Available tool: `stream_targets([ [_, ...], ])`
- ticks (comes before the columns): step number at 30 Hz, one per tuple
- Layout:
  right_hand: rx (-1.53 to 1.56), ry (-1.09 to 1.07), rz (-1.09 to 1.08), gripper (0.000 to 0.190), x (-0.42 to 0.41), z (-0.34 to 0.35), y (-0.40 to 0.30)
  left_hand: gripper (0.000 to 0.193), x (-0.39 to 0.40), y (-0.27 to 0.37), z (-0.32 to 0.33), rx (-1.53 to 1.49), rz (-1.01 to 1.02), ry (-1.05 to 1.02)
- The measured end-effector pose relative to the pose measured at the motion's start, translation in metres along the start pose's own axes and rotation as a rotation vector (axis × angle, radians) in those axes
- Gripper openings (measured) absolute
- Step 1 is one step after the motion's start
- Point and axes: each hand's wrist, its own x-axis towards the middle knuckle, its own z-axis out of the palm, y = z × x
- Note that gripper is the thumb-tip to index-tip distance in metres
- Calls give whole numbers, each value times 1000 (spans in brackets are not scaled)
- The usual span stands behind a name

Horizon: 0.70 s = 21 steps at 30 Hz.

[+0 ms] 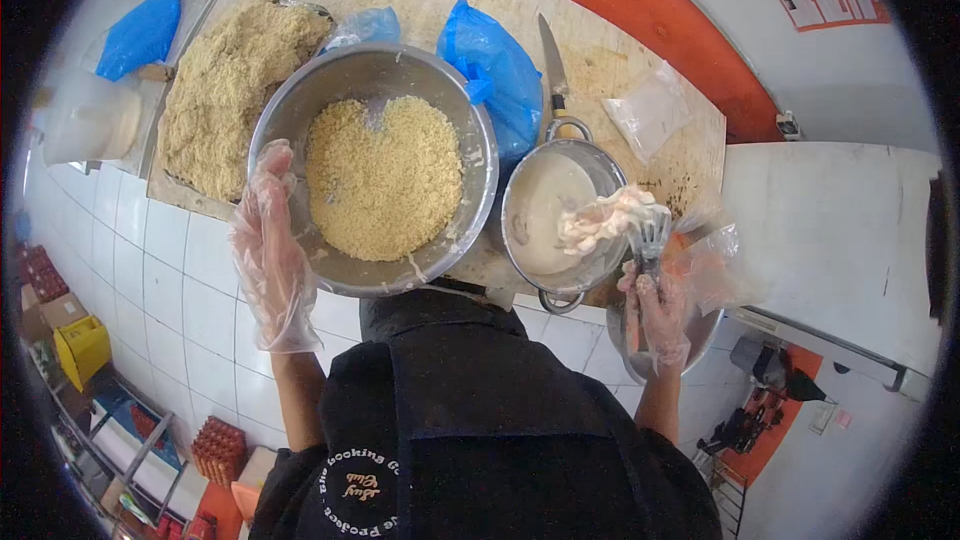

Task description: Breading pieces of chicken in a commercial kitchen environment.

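Note:
A loose clear plastic glove covers my left hand (276, 247), which rests at the left rim of a large metal bowl (484, 165) with yellowish crumbs (386, 180) inside. Its grip on the rim is unclear. My right hand (660, 311), also gloved, is closed around the dark handle of slotted tongs (651, 236). Pale, wet pieces, seemingly raw meat (611, 219), hang at the tongs' head over the right side of a two-handled metal pot (514, 240). Whitish batter (547, 202) lies in that pot.
A heap of brownish crumbs (225, 97) lies left of the bowl. Behind are a blue plastic bag (495, 67), a knife (553, 64) and a clear bag (649, 112). Another metal bowl (626, 356) sits below my right hand, near a white appliance (825, 240).

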Motion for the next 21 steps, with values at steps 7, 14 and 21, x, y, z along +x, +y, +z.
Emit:
stream_targets([
  [7, -975, 58, 22, 33, 28, 49, -66, 50, 28, -5, -15, 76, 5, -78],
  [14, -763, 127, -143, 33, 63, 85, 11, 49, 42, 16, -22, 93, 72, -165],
  [21, -161, 195, 216, 28, -23, 61, -45, 49, 41, -4, -38, -1, -17, -144],
])
